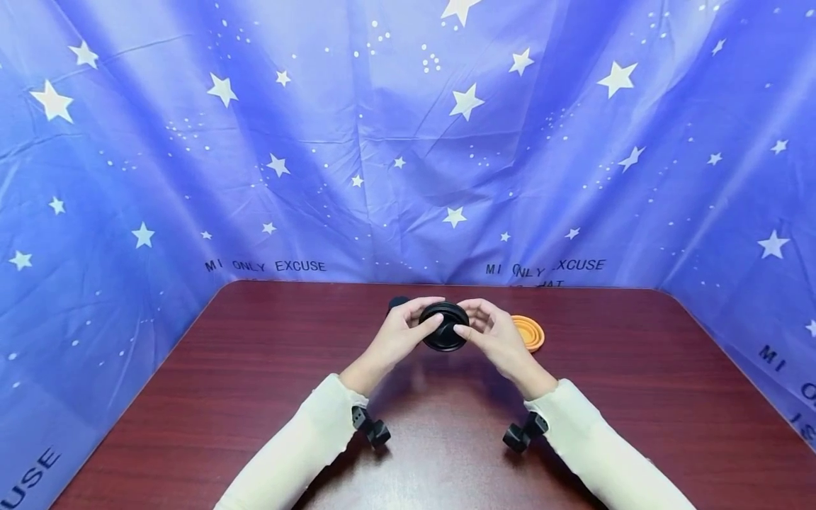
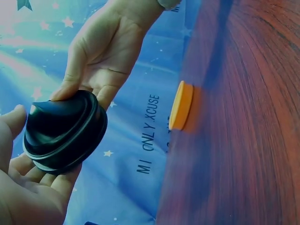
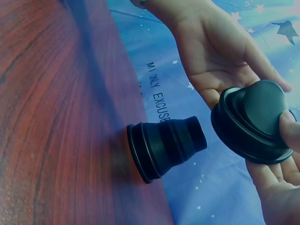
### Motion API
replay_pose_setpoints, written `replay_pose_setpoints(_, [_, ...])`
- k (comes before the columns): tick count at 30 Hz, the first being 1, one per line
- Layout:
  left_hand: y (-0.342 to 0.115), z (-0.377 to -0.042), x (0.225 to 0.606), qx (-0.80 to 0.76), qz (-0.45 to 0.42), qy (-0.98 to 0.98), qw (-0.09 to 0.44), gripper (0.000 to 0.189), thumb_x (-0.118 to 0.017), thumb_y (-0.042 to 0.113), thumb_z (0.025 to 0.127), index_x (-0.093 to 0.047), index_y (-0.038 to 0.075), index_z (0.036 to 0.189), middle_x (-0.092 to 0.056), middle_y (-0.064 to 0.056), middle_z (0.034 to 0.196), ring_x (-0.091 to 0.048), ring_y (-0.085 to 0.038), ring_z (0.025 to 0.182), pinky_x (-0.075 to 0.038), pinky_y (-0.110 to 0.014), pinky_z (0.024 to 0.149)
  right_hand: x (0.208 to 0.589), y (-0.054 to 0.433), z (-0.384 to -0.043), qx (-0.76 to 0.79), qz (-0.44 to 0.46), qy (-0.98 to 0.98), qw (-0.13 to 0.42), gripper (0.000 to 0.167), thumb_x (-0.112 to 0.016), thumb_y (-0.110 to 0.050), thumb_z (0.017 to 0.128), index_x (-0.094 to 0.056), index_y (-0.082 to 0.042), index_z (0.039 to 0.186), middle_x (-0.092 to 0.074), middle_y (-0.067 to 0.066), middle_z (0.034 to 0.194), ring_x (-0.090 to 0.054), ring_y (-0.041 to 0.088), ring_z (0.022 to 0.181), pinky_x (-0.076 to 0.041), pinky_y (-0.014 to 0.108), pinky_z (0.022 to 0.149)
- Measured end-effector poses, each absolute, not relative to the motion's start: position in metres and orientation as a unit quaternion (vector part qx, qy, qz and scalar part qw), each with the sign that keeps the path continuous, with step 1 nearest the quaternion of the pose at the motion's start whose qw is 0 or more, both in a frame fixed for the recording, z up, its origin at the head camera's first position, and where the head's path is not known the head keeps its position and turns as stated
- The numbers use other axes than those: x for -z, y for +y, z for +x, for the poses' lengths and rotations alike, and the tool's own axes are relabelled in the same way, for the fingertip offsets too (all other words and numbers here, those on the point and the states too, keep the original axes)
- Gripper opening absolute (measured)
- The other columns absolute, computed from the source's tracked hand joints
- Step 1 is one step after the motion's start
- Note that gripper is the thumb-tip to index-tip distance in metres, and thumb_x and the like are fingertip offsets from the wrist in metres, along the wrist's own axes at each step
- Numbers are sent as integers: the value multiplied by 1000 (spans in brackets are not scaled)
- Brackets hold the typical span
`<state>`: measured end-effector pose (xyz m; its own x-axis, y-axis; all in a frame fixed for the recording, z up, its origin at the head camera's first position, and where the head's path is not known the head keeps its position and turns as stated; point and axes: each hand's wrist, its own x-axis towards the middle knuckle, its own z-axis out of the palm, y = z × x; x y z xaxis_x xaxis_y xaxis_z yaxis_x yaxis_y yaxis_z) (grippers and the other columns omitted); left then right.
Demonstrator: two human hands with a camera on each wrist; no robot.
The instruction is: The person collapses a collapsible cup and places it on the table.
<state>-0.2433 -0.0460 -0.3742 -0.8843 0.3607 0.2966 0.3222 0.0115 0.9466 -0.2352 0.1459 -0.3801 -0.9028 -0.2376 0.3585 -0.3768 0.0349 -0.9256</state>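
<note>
Both hands hold a black collapsible cup (image 1: 444,338) up over the table, one on each side of it. The left hand (image 1: 398,333) has its thumb on the cup's near face and its fingers around the far rim. On the other side the right hand (image 1: 500,336) grips it in the same way. A rounded base (image 3: 265,105) bulges from the ringed rim in the right wrist view. Behind the left hand stands a second black collapsible cup (image 3: 166,145), extended, wide rim down. Beside the right hand lies an orange collapsible cup (image 1: 530,333), pressed flat.
The reddish-brown table (image 1: 191,397) has rounded far corners. A blue curtain (image 1: 408,177) with white stars hangs behind it and along both sides. Small black devices (image 1: 376,431) are strapped at both wrists, under the pale sleeves (image 1: 299,439).
</note>
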Motion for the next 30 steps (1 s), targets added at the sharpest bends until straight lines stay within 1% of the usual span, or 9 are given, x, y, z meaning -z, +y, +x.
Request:
replay_pose_setpoints(5, [-43, -244, 379, -669, 251, 699, -18, 29, -62, 7, 91, -60, -3, 118, -67, -21, 104, -65, -9, 82, -54, -26, 75, 380, 144, -233, -663, 201, -719, 60, 32, -67, 3, 83, -56, 10, 113, -64, 0, 91, -61, 9, 83, -50, 18, 72])
replay_pose_setpoints(9, [-41, -244, 380, -675, 244, 695, -34, 27, -63, 4, 89, -61, -6, 114, -68, -24, 99, -66, -7, 77, -55, -26, 72, 379, 144, -233, -655, 196, -727, 64, 31, -67, 2, 83, -58, 9, 112, -64, 2, 90, -61, 8, 82, -50, 18, 72])
replay_pose_setpoints(15, [-40, -235, 367, -653, 254, 713, -27, 25, -60, 0, 90, -60, -12, 112, -66, -27, 102, -63, -6, 80, -53, -22, 73, 380, 148, -236, -658, 198, -725, 42, 31, -68, 4, 81, -57, 11, 110, -63, 5, 91, -61, 9, 82, -49, 18, 72])
replay_pose_setpoints(18, [-42, -229, 358, -639, 261, 723, -26, 25, -59, -1, 90, -60, -14, 111, -65, -28, 103, -62, -5, 82, -52, -20, 75, 380, 148, -236, -644, 205, -736, 40, 32, -69, 2, 82, -58, 9, 111, -64, 8, 94, -61, 9, 84, -49, 19, 73])
replay_pose_setpoints(20, [-43, -229, 356, -638, 261, 724, -24, 25, -59, -1, 90, -60, -14, 112, -65, -28, 104, -61, -4, 82, -51, -19, 75, 380, 147, -236, -637, 210, -741, 43, 33, -69, 0, 82, -58, 8, 112, -65, 13, 97, -62, 9, 84, -50, 20, 74])
replay_pose_setpoints(23, [-45, -237, 366, -638, 267, 722, -27, 25, -60, 1, 90, -61, -12, 112, -66, -26, 104, -62, -5, 83, -51, -21, 77, 378, 146, -236, -633, 218, -742, 46, 34, -69, 0, 83, -58, 7, 114, -64, 20, 101, -62, 9, 86, -51, 20, 76])
replay_pose_setpoints(25, [-46, -241, 371, -640, 265, 721, -20, 26, -61, 3, 90, -62, -10, 113, -66, -24, 105, -62, -4, 84, -51, -21, 77, 377, 145, -235, -631, 221, -742, 49, 35, -69, 0, 83, -58, 7, 116, -64, 23, 102, -62, 8, 88, -51, 20, 78])
replay_pose_setpoints(27, [-46, -243, 373, -635, 267, 725, -15, 26, -61, 3, 90, -63, -8, 113, -67, -23, 105, -63, -6, 85, -52, -23, 78, 376, 145, -235, -629, 225, -742, 50, 35, -69, 0, 83, -58, 8, 116, -64, 24, 103, -63, 8, 89, -51, 19, 78])
replay_pose_setpoints(30, [-46, -235, 363, -626, 264, 734, -3, 25, -61, 1, 90, -62, -10, 112, -67, -24, 104, -63, -6, 85, -52, -23, 77, 375, 144, -235, -622, 225, -748, 50, 34, -69, 0, 83, -60, 7, 114, -65, 23, 102, -63, 8, 88, -51, 19, 77])
